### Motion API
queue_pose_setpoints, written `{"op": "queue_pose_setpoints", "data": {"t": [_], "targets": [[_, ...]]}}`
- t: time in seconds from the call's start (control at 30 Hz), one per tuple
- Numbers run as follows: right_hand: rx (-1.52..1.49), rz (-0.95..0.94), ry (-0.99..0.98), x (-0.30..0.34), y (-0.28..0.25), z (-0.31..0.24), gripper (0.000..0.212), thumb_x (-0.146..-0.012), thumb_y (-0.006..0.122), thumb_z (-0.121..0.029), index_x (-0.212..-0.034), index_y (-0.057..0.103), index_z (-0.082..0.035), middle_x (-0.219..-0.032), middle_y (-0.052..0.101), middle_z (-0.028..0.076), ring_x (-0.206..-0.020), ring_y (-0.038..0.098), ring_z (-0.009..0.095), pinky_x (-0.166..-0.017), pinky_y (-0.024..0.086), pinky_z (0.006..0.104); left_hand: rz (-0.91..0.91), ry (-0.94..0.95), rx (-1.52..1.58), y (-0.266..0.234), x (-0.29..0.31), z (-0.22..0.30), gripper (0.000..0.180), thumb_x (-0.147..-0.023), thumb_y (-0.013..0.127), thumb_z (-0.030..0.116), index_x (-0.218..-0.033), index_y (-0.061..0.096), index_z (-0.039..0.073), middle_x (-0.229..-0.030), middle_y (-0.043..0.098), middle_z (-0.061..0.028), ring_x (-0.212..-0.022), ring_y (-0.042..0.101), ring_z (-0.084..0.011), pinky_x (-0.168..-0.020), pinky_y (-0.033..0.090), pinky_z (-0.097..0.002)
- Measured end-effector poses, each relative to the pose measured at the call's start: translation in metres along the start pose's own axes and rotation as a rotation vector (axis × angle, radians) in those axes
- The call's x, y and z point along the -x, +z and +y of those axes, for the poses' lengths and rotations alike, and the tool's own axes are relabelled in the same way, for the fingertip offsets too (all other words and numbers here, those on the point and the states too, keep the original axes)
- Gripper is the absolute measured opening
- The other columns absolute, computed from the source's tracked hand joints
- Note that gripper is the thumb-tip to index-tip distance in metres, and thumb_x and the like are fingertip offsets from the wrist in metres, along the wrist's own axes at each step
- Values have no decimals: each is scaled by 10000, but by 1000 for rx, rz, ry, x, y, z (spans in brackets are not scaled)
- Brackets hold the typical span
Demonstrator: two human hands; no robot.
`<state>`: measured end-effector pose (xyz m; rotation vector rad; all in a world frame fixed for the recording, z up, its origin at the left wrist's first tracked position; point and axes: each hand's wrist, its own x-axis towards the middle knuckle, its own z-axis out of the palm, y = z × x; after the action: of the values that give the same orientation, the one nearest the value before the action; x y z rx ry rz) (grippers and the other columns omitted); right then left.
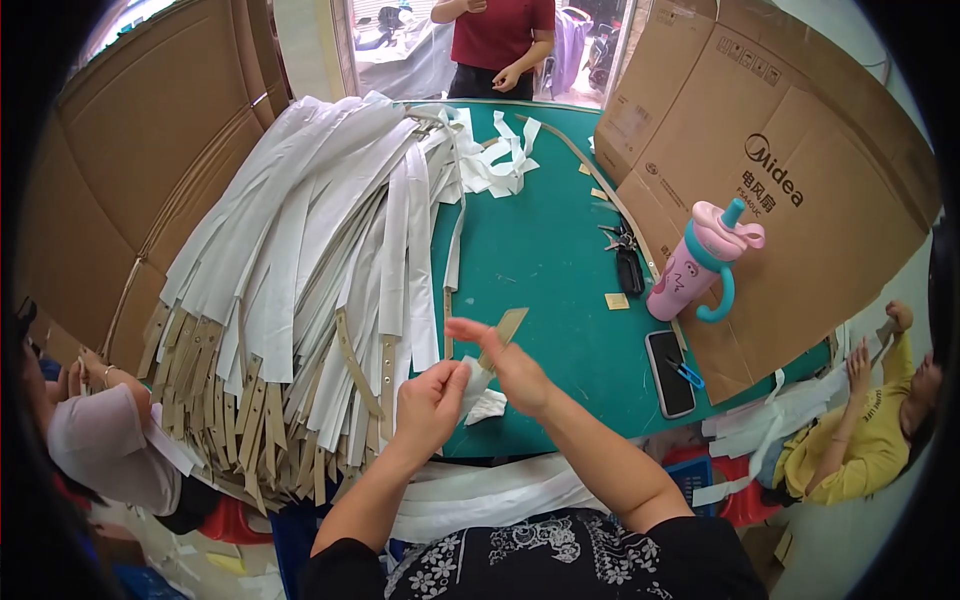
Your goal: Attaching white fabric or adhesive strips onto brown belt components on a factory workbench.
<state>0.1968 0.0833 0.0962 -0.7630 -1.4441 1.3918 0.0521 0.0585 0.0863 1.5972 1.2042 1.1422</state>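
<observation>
Over the near edge of the table, my left hand is closed, thumb pressed against its fingers, on a khaki strap partly covered in white wrapping. Close to it is my right hand, its fingers stretched out toward the left; it crosses the strap, whose khaki end sticks up beyond. Whether its palm touches the strap is hidden. A crumpled white scrap lies just under my right hand. To my left is a large pile of similar straps, white-wrapped, with khaki ends and metal eyelets showing.
Green table bears white scraps, keys with a black fob, a phone with a blue cutter, and a pink tumbler. Cardboard stands at the right. People work on both sides; another stands across.
</observation>
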Motion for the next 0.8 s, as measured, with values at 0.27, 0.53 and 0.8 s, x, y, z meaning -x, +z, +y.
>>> {"op": "queue_pose_setpoints", "data": {"t": [0.27,0.53,0.8], "targets": [[575,353,64,72,1,4,225,-839,576,-245,-841,607,-22,-725,575,30,-631,529,111,-571,430,272,-249,-230,338,10,11,-16,198,-860,551,220,-782,570,39,-640,598,-16,-542,538,-72,-490,412,-231],[-237,1273,-26,238,-106,-6,58,-872,476,-134,-863,493,-79,-826,541,24,-750,541,127,-669,467,283,-1283,-573,-273,-79,84,-66,319,-796,648,325,-786,633,7,-683,610,13,-693,558,-37,-625,446,-196],[87,1561,443,427,-188,94,210,-879,502,-242,-957,508,-47,-833,581,34,-678,568,146,-591,489,297,-1206,-254,-810,-88,148,-103,455,-778,563,514,-889,650,82,-786,622,-141,-724,581,-315,-643,461,-363]]}}
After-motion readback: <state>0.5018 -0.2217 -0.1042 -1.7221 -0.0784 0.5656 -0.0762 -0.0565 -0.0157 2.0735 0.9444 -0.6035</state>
